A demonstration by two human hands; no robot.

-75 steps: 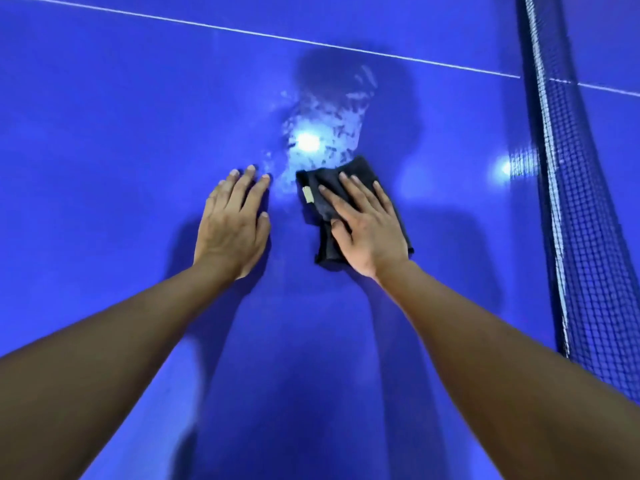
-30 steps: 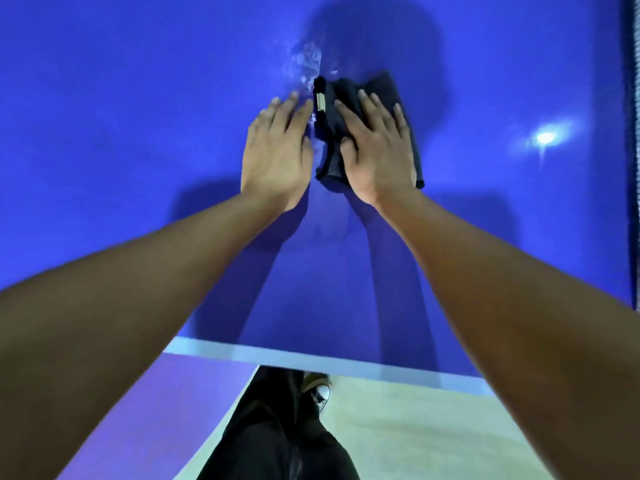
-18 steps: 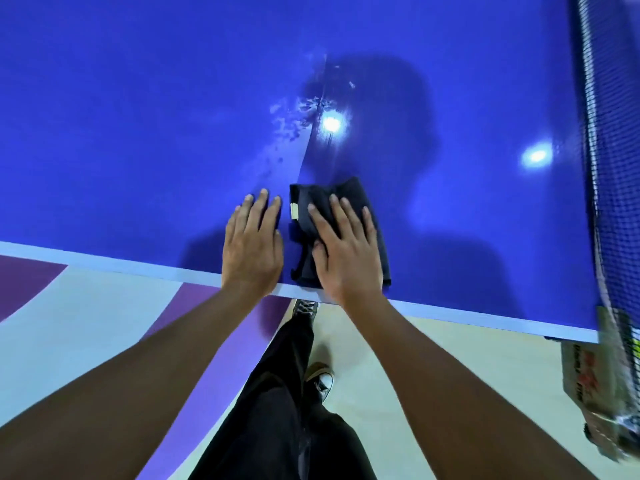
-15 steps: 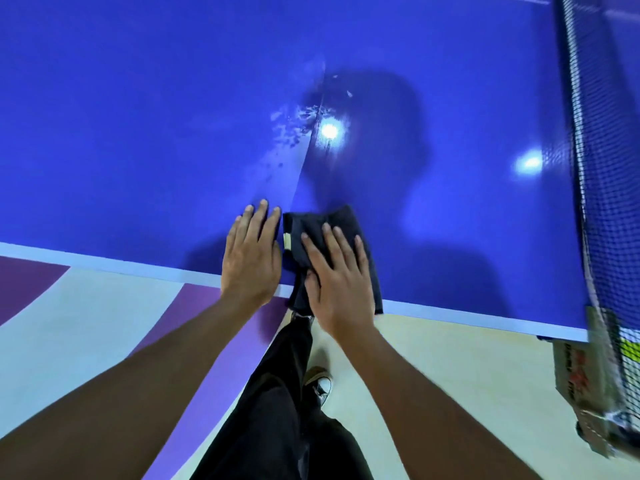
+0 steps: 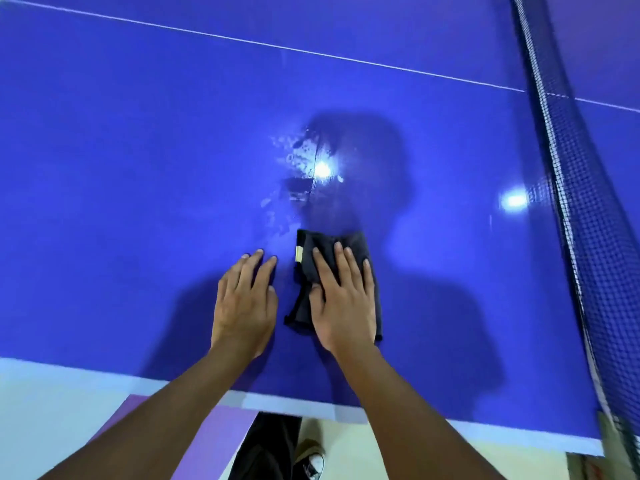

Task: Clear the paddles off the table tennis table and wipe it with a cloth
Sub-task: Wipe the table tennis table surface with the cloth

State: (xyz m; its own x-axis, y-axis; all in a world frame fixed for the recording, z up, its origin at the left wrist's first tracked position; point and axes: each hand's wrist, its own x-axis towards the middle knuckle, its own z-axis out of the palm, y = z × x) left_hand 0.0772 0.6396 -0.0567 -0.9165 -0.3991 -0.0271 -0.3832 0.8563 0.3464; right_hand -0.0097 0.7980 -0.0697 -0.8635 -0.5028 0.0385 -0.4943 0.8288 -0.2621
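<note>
A folded black cloth [image 5: 304, 268] with a small pale tag lies flat on the blue table tennis table [image 5: 121, 188], a little in from the near edge. My right hand [image 5: 341, 299] presses flat on top of it, fingers spread forward. My left hand [image 5: 244, 303] rests palm down on the bare table just left of the cloth, holding nothing. Wet streaks and droplets [image 5: 298, 168] glisten on the surface beyond the cloth. No paddles are in view.
The net [image 5: 571, 188] runs along the right side, from top to the table's near corner. A white centre line [image 5: 277, 46] crosses the far surface. The table's white near edge [image 5: 294, 407] lies below my wrists; my dark trousers and shoe [image 5: 311, 462] stand on the floor.
Both hands and the cloth slid from the near edge back out onto the table, away from me. Before that they had been drawn in toward the edge.
</note>
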